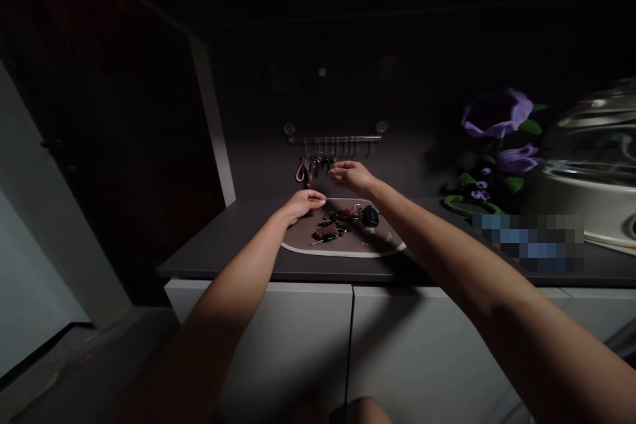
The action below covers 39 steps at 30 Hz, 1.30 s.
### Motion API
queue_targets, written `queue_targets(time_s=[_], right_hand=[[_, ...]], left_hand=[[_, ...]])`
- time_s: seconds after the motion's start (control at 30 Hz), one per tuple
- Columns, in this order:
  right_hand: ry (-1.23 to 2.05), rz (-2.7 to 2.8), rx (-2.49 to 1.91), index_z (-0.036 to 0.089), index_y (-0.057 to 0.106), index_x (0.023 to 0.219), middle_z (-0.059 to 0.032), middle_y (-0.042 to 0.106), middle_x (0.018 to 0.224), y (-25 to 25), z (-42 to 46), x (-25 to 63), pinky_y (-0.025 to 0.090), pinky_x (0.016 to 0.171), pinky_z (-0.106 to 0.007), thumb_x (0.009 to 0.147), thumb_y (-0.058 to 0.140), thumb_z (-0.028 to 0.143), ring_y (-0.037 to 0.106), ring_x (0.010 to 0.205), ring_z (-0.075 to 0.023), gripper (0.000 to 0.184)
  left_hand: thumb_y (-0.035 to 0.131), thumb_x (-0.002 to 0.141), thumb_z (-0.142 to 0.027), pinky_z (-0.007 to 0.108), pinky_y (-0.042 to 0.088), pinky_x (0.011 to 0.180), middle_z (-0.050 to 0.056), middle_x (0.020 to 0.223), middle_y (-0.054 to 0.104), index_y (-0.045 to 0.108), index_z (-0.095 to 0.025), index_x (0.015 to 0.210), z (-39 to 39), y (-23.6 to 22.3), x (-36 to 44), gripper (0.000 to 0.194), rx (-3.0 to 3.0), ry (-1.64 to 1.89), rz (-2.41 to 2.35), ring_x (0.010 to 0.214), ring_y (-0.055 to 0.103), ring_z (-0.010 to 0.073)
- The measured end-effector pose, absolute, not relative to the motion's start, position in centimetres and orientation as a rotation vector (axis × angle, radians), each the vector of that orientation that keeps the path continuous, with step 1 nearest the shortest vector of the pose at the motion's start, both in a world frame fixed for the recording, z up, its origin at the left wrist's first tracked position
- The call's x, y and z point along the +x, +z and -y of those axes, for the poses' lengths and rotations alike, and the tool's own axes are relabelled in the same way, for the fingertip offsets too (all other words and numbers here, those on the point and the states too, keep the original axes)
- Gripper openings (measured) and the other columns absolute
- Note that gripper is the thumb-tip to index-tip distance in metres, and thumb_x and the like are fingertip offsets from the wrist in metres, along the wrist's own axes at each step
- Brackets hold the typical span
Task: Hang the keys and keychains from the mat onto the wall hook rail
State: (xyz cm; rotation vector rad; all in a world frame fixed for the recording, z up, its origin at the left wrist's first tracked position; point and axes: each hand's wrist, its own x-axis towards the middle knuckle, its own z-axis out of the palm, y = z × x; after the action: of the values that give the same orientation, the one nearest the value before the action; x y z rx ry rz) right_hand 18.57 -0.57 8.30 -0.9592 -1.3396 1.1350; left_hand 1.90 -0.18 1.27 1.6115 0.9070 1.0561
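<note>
1. We look down at a dark surface (213, 235) against a dark wall, with two bare forearms reaching in from below.
2. On the wall, a slim rail (365, 138) carries a row of small hooks. Hanging keys (318, 164) and a pink loop (300, 171) dangle from those toward its left; hooks toward the right appear bare.
3. Below the rail lies a pale-edged mat (342, 254). On it we find a front key bunch (326, 237) and, behind it to the right, a rounded dark fob (370, 216) beside metal rings.
4. The right hand (352, 174) is raised just beside the hanging keys, its fingers bent towards them. We cannot tell whether they are clamped on a key or ring.
5. The left hand (304, 203) is lower, by the mat's back edge. Its thumb and fingers point inward, close together; we cannot tell if they pinch anything.
6. We judge the step in hand to be handling keys at the hooks. The next move calls for a fine fingertip pinch and careful lining-up of ring and hook, without knocking neighbouring keys.
7. Off to the right stands a purple flower (519, 159).
</note>
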Motion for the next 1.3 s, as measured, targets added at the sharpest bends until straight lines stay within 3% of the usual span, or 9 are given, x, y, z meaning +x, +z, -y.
queue_targets(time_s=[0.43,0.77,0.93,1.13,1.3], right_hand=[[1.053,1.419,-1.011,0.015,0.056,0.085,-0.0027,0.063,0.078,3.1,4.3,20.1,0.045,0.056,-0.019,0.075,0.056,0.012,0.056,0.061,-0.0077,0.010],[0.917,1.601,-1.012,0.014,0.058,0.084,0.0006,0.060,0.071,1.1,4.8,20.5,0.043,0.062,-0.019,0.073,0.058,0.017,0.052,0.059,-0.0067,0.011],[0.624,1.756,-1.142,0.015,0.060,0.084,-0.0021,0.064,0.078,0.8,4.4,20.7,0.043,0.069,-0.024,0.074,0.057,0.019,0.055,0.069,-0.0106,0.012],[0.219,1.990,-1.232,0.018,0.064,0.086,-0.0059,0.066,0.087,0.7,4.6,20.6,0.040,0.077,-0.026,0.076,0.054,0.017,0.058,0.080,-0.0150,0.014],[0.109,2.043,-1.227,0.018,0.064,0.089,-0.0062,0.066,0.089,0.5,4.4,20.8,0.040,0.077,-0.025,0.077,0.051,0.016,0.058,0.081,-0.0150,0.017]], left_hand=[[0.072,0.057,-0.026,0.020,0.036,0.056,0.001,0.066,0.060,0.066,-0.012,0.079,1.1,1.8,1.9,0.027,1.813,0.958,-0.919,0.058,0.048,0.0069],[0.072,0.053,-0.012,0.023,0.040,0.066,0.001,0.069,0.064,0.069,-0.015,0.075,1.3,2.6,-0.2,0.023,1.995,0.551,-0.855,0.063,0.055,0.0108],[0.071,0.050,-0.007,0.024,0.041,0.066,0.002,0.069,0.065,0.070,-0.016,0.075,1.0,2.5,-0.3,0.026,2.066,0.490,-0.866,0.063,0.056,0.0121],[0.072,0.053,-0.016,0.023,0.040,0.066,0.001,0.069,0.065,0.070,-0.018,0.074,0.3,1.9,-0.1,0.021,2.187,0.493,-0.846,0.065,0.057,0.0131],[0.072,0.056,-0.023,0.023,0.039,0.067,0.001,0.068,0.066,0.070,-0.018,0.070,0.3,2.0,-0.1,0.015,2.292,0.530,-0.866,0.066,0.056,0.0126]])
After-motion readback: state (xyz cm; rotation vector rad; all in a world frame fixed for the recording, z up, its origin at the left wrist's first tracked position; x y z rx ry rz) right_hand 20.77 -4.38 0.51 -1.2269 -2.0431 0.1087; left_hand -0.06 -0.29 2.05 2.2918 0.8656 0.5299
